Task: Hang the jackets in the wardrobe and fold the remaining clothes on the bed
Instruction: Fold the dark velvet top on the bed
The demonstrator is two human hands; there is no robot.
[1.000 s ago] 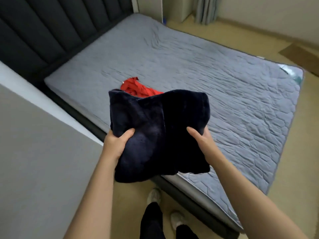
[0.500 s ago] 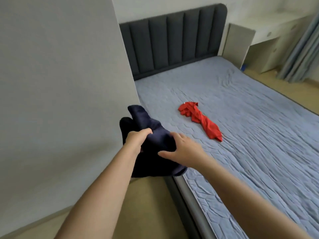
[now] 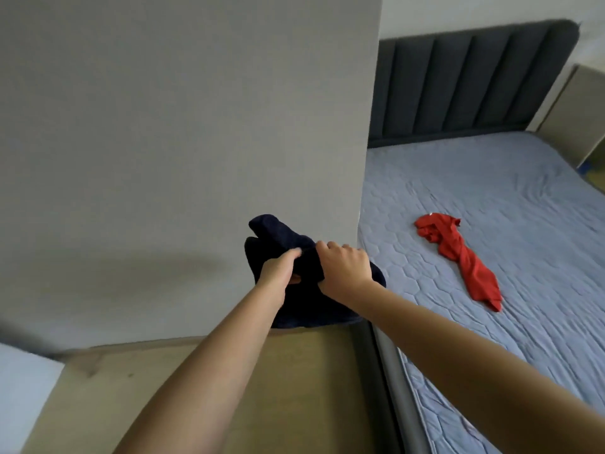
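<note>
Currently: both hands on one garment, off the bed.

Left hand (image 3: 277, 268): grip pressed into the navy garment (image 3: 271, 229), fingers curled into the cloth at its left side. Right hand (image 3: 346, 266): grip clamped over the top of the same bundle, knuckles up, thumb underneath. Nothing else was held.

Navy garment: bunched, held in the air in front of the grey panel (image 3: 196, 126), above the floor (image 3: 278, 371) and just left of the bed's (image 3: 507, 191) near left edge. It did not touch the mattress. One lobe of cloth stuck up on the far side of the hands; the rest hung below them. Collar, sleeves and zip were not distinguishable, so jacket or not could not be told.

Red garment (image 3: 465, 260): crumpled, lying on the bed to the right, well apart from the hands, unfolded. Headboard (image 3: 458, 86) was at the far end.

Step, as judged: the navy piece was being carried off the bed, which fits the hanging part of the task. No wardrobe opening, rail or hanger was in view; whether the panel belonged to the wardrobe could not be told.

Next move, as judged: reach the wardrobe, shake the bundle open, find the shoulders and free one hand for a hanger. The red piece was yet to be folded.
</note>
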